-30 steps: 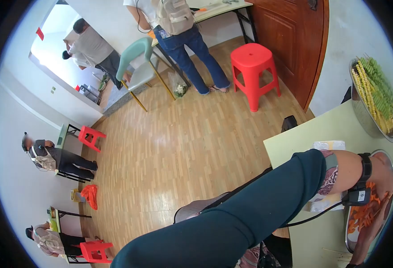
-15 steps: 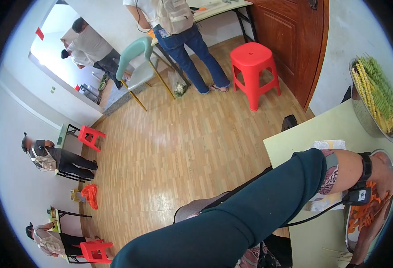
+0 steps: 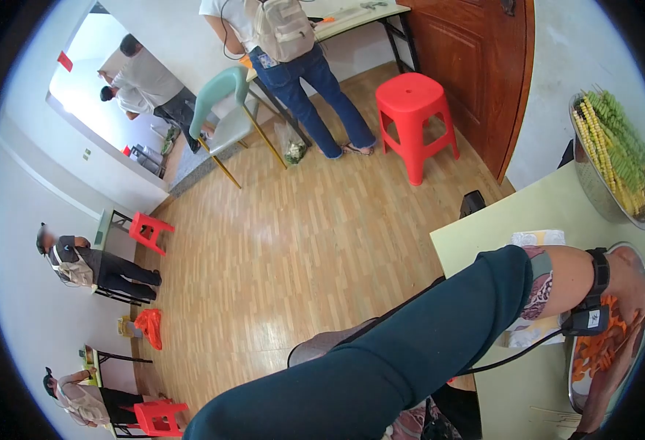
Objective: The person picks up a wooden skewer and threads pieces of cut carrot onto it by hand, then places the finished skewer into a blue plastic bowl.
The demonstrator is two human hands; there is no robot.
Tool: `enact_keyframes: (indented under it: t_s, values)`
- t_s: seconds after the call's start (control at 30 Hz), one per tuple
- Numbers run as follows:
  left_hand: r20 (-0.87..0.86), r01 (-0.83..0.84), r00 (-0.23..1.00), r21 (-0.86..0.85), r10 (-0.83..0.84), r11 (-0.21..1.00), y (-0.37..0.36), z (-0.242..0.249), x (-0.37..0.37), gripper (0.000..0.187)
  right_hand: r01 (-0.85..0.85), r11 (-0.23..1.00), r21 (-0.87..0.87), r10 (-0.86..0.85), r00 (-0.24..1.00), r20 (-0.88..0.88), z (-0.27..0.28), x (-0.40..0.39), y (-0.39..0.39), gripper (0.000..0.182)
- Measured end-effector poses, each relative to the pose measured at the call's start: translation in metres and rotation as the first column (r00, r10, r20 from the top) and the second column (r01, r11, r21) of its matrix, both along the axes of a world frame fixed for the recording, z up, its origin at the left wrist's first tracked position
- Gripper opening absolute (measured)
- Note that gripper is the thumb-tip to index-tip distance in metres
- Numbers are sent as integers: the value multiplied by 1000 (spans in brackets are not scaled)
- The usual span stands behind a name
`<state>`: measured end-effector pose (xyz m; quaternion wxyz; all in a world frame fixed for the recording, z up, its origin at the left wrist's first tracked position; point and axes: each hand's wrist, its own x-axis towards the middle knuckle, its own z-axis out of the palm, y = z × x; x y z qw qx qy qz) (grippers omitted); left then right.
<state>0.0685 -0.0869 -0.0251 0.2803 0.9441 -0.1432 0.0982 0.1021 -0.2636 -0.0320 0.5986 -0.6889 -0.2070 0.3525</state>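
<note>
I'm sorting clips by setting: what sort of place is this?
Probably a shared food-preparation room: a metal bowl holds what looks like corn and green vegetables, cut orange pieces lie in a tray, and people stand at separate tables.

1. Left arm [image 3: 381, 352], in a dark teal sleeve [image 3: 300, 381], stretches rightward; beyond the strapped wrist [image 3: 599, 279], the left hand [image 3: 629, 290] dips downward.
2. Right forearm [image 3: 607, 385] slants up from lower right; the right hand [image 3: 632, 339] seems close by, its grip unclear.
</note>
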Motion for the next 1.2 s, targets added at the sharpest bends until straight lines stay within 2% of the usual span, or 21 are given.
enact_keyframes:
  t_s: [0.07, 0.23, 0.27, 0.43, 0.5, 0.63, 0.7, 0.83, 0.87, 0.9, 0.93, 1.03, 1.2]
  values:
    - [24, -24, 999, 44, 23, 999, 0, -2, 4, 31, -3, 1000, -9, 3, 1000, -4, 1, 1, -1, 47]
    - [45, 6, 999, 14, -6, 1000, 3, -4, 4, 34, -7, 1000, -29, 6, 999, -38, 5, 3, -4, 47]
    - [81, -1, 997, 15, 0, 1000, 3, -3, 2, 36, 3, 999, -36, -3, 1000, -19, 7, 0, -2, 46]
    - [49, 13, 999, -34, -11, 999, 2, -2, 0, 38, 43, 997, -62, -39, 998, 56, 14, -11, 1, 44]
    - [55, 15, 998, -28, -13, 1000, 2, -2, 0, 38, -69, 995, -66, 69, 998, -6, 6, 3, -3, 45]
    - [11, -4, 1000, -35, 4, 999, 1, -2, 0, 38, -169, 983, -67, 169, 986, 2, -3, 19, -7, 47]
    - [-3, -26, 1000, -21, 26, 999, -1, 0, -3, 38, -2, 998, -56, 3, 1000, 7, 13, -8, -1, 50]
    - [5, -37, 999, -41, 37, 998, 0, 6, -11, 37, 24, 999, -49, -24, 1000, 1, 25, -28, 1, 50]
    - [3, -36, 999, -47, 37, 998, 0, 7, -12, 36, 6, 993, -120, 23, 971, 238, 31, -39, 1, 50]
    - [5, -36, 999, -48, 37, 998, 0, 7, -12, 36, 7, 981, -193, 84, 885, 457, 36, -47, 2, 50]
    - [-13, -33, 999, -60, 32, 998, 0, 7, -11, 36, 7, 981, -195, 84, 885, 458, 40, -52, 4, 50]
    - [-17, -27, 1000, -58, 26, 998, -1, 4, -5, 36, 125, 990, -64, -108, 969, 222, 38, -54, 10, 48]
    - [43, -3, 999, -12, 4, 1000, 1, 1, -4, 35, 94, 995, -25, -92, 993, 76, 15, -20, 2, 48]
